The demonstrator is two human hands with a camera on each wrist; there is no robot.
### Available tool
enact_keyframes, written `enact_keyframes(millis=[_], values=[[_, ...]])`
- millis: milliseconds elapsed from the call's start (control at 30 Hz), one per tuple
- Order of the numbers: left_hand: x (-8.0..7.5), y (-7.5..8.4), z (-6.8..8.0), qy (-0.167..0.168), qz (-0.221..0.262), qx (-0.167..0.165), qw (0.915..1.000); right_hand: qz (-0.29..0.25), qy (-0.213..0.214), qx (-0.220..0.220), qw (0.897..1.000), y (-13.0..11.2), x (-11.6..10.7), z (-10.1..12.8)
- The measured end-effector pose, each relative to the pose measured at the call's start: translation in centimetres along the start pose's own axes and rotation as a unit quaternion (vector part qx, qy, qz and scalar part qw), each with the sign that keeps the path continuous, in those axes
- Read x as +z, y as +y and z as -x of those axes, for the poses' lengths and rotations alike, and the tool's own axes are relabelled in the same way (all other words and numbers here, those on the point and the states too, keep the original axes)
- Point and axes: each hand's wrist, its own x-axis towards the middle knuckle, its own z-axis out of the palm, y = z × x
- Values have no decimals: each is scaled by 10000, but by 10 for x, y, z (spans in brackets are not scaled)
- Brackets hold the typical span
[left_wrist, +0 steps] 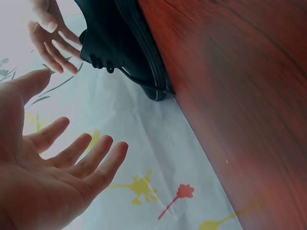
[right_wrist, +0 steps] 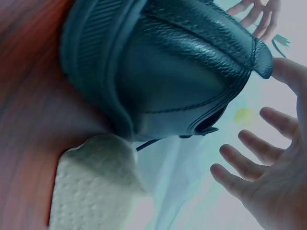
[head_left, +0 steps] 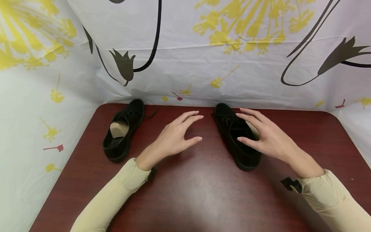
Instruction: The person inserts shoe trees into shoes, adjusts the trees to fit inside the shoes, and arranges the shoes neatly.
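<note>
Two black lace-up shoes stand on a dark red table [head_left: 203,193]. The left shoe [head_left: 121,137] holds a beige paper wad [head_left: 118,129]. My left hand [head_left: 195,128] hovers with spread fingers between the shoes and touches nothing. My right hand [head_left: 242,127] hovers just over the opening of the right shoe [head_left: 243,154], fingers spread and empty. The left wrist view shows my bare left palm [left_wrist: 72,124], the right shoe [left_wrist: 124,43] and my right hand's fingers [left_wrist: 53,40]. In the right wrist view the shoe's heel [right_wrist: 163,72] fills the frame beside my right hand [right_wrist: 276,93].
White sheeting printed with yellow and black flowers [head_left: 203,64] walls in the table at the back and both sides. A pale crumpled wad [right_wrist: 96,187] lies by the right shoe's heel. Bare table surface stretches in front of the shoes.
</note>
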Motion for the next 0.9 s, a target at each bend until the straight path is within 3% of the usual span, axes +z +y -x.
enact_keyframes(millis=[900], values=[[32,17,-28,-157,342,57,9993,136,159,332,9992,24,-2,34]])
